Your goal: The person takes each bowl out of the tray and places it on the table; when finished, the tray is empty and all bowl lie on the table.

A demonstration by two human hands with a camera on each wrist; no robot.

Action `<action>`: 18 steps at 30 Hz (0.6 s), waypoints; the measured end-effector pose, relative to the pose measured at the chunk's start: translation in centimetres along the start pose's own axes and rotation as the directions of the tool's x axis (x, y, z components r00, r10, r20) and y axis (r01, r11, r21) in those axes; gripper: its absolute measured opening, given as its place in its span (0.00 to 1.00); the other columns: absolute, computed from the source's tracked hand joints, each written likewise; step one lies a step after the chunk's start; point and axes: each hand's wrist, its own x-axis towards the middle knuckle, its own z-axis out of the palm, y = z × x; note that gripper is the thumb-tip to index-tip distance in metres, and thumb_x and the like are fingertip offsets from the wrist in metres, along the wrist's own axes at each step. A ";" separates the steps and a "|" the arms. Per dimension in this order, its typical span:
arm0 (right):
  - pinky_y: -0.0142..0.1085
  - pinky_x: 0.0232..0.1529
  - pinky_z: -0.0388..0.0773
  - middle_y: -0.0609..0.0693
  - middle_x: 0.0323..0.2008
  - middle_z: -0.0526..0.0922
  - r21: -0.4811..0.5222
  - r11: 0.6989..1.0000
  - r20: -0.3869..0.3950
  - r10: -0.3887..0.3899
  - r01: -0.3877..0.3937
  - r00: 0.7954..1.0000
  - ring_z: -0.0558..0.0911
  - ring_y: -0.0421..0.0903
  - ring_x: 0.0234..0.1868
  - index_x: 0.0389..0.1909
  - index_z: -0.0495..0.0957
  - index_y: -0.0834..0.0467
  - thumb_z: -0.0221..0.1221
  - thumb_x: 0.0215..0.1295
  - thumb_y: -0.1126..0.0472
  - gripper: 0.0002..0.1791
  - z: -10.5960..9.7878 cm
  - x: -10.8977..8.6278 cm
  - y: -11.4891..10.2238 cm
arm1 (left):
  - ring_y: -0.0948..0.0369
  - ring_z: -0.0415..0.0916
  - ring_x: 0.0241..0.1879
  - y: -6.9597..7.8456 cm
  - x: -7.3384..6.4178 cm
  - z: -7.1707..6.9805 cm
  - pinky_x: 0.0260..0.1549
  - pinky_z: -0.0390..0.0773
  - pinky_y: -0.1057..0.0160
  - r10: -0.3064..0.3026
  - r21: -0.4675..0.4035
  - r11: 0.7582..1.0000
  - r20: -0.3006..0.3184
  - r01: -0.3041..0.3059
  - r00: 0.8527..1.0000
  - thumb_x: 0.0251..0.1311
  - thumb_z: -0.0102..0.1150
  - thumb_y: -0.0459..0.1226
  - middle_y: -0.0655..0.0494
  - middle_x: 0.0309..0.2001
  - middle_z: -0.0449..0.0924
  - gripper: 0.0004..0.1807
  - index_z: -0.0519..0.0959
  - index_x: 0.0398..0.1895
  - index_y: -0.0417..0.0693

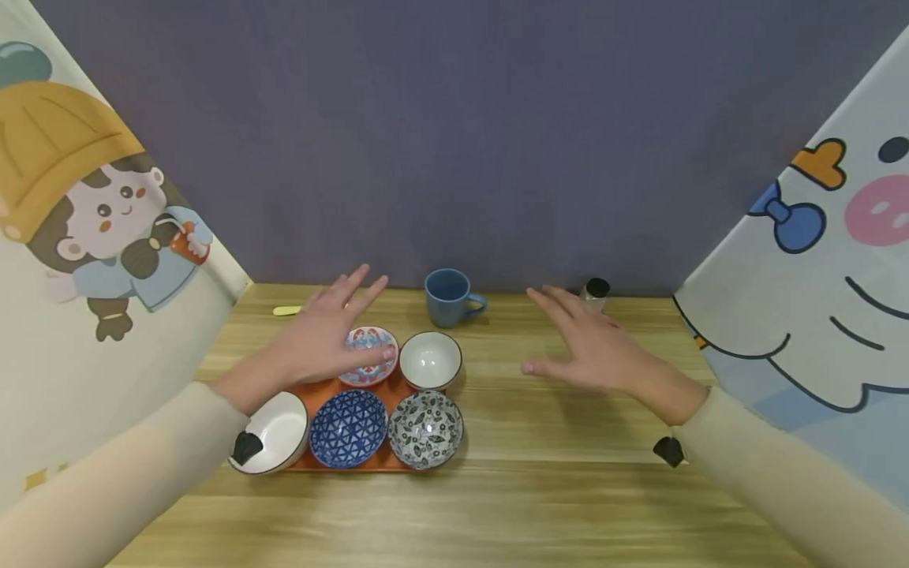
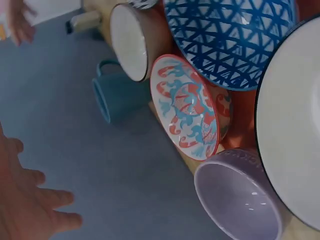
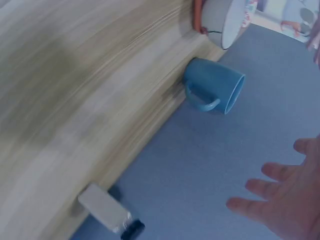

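My left hand (image 1: 319,335), fingers spread, hovers over the back left of an orange tray (image 1: 319,390) and holds nothing. Beneath its thumb is a red-and-blue patterned bowl (image 1: 365,341). Also on the tray are a white bowl (image 1: 431,360), a blue triangle-patterned bowl (image 1: 349,428), a grey floral bowl (image 1: 426,430) and a larger white bowl (image 1: 278,426). A lavender bowl (image 2: 240,200) shows in the left wrist view; the left hand hides it in the head view. My right hand (image 1: 596,347) is raised with spread fingers, just in front of a black-capped shaker (image 1: 595,289).
A blue mug (image 1: 447,298) stands at the back of the wooden table (image 1: 554,505), its handle to the right. Part of a yellow object (image 1: 286,311) shows behind the left hand. A grey back panel (image 1: 454,142) and printed side panels border the table.
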 end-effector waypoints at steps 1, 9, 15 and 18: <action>0.72 0.57 0.71 0.56 0.82 0.50 0.036 0.999 -0.001 0.000 0.000 1.000 0.61 0.67 0.76 0.84 0.39 0.38 0.55 0.56 0.18 0.61 0.1 0.1 -0.1 | 0.35 0.49 0.78 -0.3 -0.1 -0.2 0.72 0.53 0.31 -0.017 -0.035 0.999 -0.003 0.017 1.000 0.60 0.54 0.71 0.47 0.84 0.36 0.56 0.41 0.85 0.64; 0.61 0.64 0.72 0.58 0.73 0.68 0.330 0.944 -0.032 0.000 0.010 0.999 0.72 0.60 0.70 0.80 0.57 0.51 0.64 0.62 0.31 0.52 2.1 2.2 -0.3 | 0.35 0.54 0.76 -4.2 -2.7 -1.6 0.68 0.56 0.26 -0.163 -0.302 0.940 0.022 0.161 0.986 0.69 0.56 0.58 0.43 0.83 0.43 0.49 0.43 0.85 0.59; 0.57 0.59 0.78 0.59 0.70 0.72 0.563 0.826 -0.005 0.040 -0.031 0.999 0.75 0.62 0.67 0.78 0.60 0.54 0.66 0.66 0.41 0.46 4.5 4.0 -0.5 | 0.30 0.57 0.73 -8.0 -5.6 -1.9 0.63 0.61 0.25 -0.208 -0.443 0.872 0.051 0.209 0.977 0.74 0.52 0.51 0.38 0.82 0.47 0.44 0.43 0.85 0.54; 0.57 0.62 0.77 0.60 0.70 0.71 0.647 0.759 0.029 0.060 -0.064 0.998 0.75 0.65 0.67 0.78 0.60 0.55 0.67 0.66 0.44 0.45 5.6 4.8 -0.7 | 0.27 0.58 0.71 -9.7 -7.2 -1.5 0.61 0.62 0.24 -0.241 -0.487 0.839 0.072 0.244 0.968 0.77 0.47 0.50 0.33 0.80 0.46 0.42 0.41 0.85 0.50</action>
